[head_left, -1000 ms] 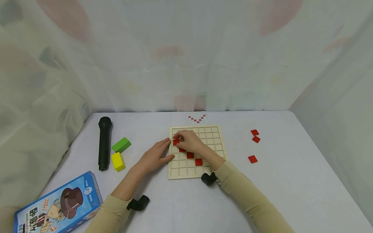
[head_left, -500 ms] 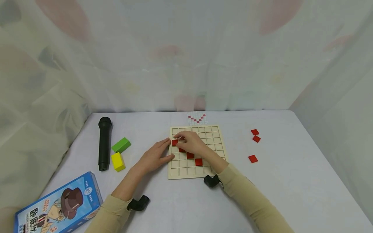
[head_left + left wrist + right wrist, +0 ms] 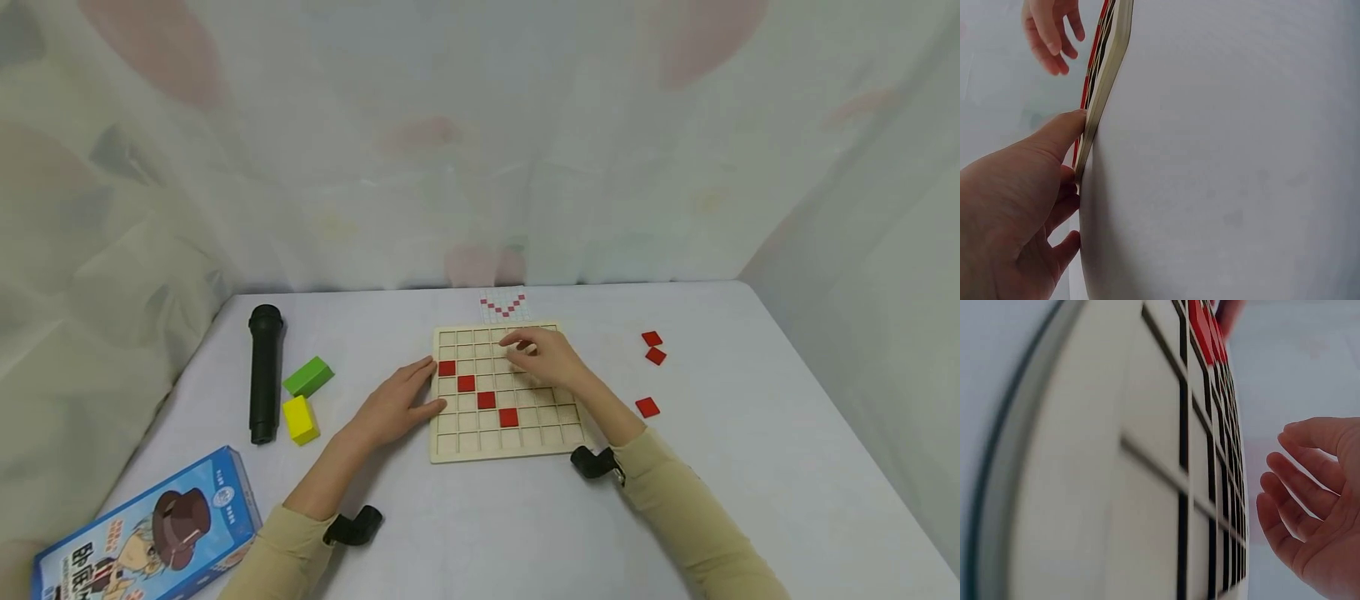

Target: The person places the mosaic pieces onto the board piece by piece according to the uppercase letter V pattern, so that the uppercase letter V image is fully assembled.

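Observation:
A pale wooden grid board lies mid-table. Several red square tiles sit in its cells, stepping diagonally from the left edge down toward the near side. My left hand rests at the board's left edge, fingers fairly straight. In the left wrist view its thumb touches the upper rim, with the other fingers beside the edge. My right hand hovers over the board's right half. The right wrist view shows its fingers loosely bent, with nothing between them.
Behind the board lies a pattern card with a red V of squares. Loose red tiles lie to the right. On the left are a black microphone, a green block, a yellow block and a blue box.
My right hand has left the leftmost red tile and moved right across the board, uncovering the diagonal row. That tile has shifted slightly left into its cell. The left hand stays in place.

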The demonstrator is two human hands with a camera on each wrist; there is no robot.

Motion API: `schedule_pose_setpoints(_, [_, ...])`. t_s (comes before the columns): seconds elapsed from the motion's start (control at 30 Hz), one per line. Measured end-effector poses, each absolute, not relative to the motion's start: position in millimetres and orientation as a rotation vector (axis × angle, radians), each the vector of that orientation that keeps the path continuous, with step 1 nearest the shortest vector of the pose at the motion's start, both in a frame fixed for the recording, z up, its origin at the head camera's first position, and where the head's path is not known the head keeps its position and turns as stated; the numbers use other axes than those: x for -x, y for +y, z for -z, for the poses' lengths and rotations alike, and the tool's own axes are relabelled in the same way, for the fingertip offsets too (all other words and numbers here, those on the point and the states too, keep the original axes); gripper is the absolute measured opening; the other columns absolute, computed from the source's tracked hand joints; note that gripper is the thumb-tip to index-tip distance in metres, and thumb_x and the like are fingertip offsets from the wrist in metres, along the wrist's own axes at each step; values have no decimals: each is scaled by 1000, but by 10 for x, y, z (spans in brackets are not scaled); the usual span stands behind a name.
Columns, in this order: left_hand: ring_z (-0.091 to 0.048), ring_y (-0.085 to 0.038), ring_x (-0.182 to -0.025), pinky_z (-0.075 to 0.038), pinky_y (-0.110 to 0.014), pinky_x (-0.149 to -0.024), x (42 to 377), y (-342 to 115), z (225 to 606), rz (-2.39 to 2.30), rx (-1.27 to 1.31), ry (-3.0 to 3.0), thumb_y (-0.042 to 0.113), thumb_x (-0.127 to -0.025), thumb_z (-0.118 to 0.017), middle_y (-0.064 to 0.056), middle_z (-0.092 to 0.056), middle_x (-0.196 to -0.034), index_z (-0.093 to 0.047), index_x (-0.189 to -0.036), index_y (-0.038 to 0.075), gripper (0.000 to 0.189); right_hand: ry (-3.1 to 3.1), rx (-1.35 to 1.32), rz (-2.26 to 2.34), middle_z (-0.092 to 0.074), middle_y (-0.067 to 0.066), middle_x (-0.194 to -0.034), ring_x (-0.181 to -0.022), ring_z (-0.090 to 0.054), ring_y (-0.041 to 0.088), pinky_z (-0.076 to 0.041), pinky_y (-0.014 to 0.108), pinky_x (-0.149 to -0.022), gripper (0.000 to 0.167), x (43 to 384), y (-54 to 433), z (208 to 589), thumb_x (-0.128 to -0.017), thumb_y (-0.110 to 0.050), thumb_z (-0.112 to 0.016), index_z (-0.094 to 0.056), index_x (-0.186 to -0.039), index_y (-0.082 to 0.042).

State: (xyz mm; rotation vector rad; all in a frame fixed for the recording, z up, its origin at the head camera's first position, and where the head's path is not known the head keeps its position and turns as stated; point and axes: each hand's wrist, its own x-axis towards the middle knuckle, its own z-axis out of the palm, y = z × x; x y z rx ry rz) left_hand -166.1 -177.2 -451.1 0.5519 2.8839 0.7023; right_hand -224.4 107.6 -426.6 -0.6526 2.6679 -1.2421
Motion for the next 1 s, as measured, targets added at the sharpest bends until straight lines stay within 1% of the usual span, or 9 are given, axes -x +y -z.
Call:
schedule_pose_setpoints(0.2, [-30,-32,-142,-31,-49,-112,1650,-1775,4500,-697,-554,2889,44,-93,-64,-13,-32,-156,-36,-150,2,77,2701,556,1256,-64,6,-124,-106,-60,23,-51,40,-89,26,2259,1381,4273,-96,-17,-61,-69,-119,-10])
schedule_pose_setpoints(0.37, [-31,-33,-141,-31,-49,-112,1651,-1782,4495,-705,-556,2890,43,-93,-65,-13,-33,-155,-36,-150,1,77,2752,483,1226,-64,9,-124,-107,-60,28,-51,44,-89,26,2239,1622,4244,-96,-18,-61,-69,-120,-10])
schedule_pose_setpoints(0.6, [-31,-33,-141,-31,-50,-112,1654,-1798,4505,-711,-562,2891,42,-93,-65,-13,-33,-155,-36,-150,2,76,2829,418,1191,-64,12,-123,-106,-62,32,-53,47,-87,26,2199,2039,4274,-95,-15,-61,-69,-119,-8])
schedule_pose_setpoints(0.83, [-31,-33,-141,-31,-50,-112,1656,-1816,4524,-716,-560,2893,43,-93,-65,-13,-33,-156,-36,-150,3,76,2894,295,1112,-63,18,-122,-106,-59,35,-52,50,-87,27,2106,2442,4268,-96,-16,-61,-67,-120,-5])
schedule_pose_setpoints(1.0, [-31,-33,-141,-30,-50,-112,1657,-1827,4522,-722,-564,2894,43,-93,-65,-12,-32,-156,-36,-150,3,75,2935,242,1084,-62,22,-118,-103,-56,37,-50,52,-88,28,2016,2691,4270,-93,-10,-63,-65,-120,-1])
